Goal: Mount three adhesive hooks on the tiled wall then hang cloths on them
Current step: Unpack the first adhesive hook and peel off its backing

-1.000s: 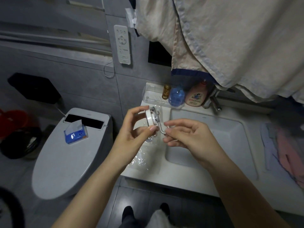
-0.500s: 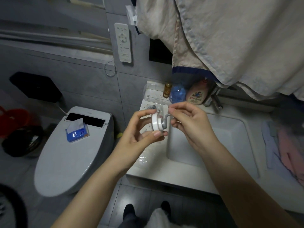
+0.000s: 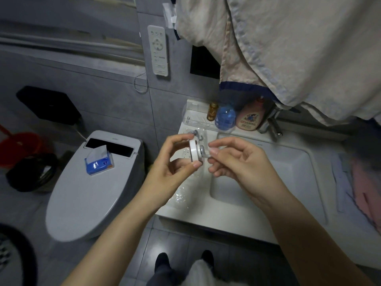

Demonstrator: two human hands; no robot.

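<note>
My left hand (image 3: 173, 168) pinches the rim of a round white adhesive hook (image 3: 194, 150) between thumb and fingers, held edge-on above the sink's left corner. My right hand (image 3: 237, 162) pinches the metal hook part sticking out of the disc's right face. Another metal hook (image 3: 196, 134) lies in clear plastic packaging on the counter just behind. Beige cloths (image 3: 288, 48) hang from above at the upper right, over the grey tiled wall (image 3: 115, 100).
A white sink (image 3: 268, 182) lies below my hands, with bottles (image 3: 249, 117) and a tap (image 3: 273, 129) at its back. A closed toilet (image 3: 92, 188) carrying a blue tissue pack (image 3: 99, 164) stands left. A remote panel (image 3: 158, 50) is on the wall. Pink cloth (image 3: 365, 188) lies right.
Both hands have turned the hook: the disc was tilted up a second ago and now stands edge-on, with my right fingers shifted along the metal hook. The view has drifted slightly.
</note>
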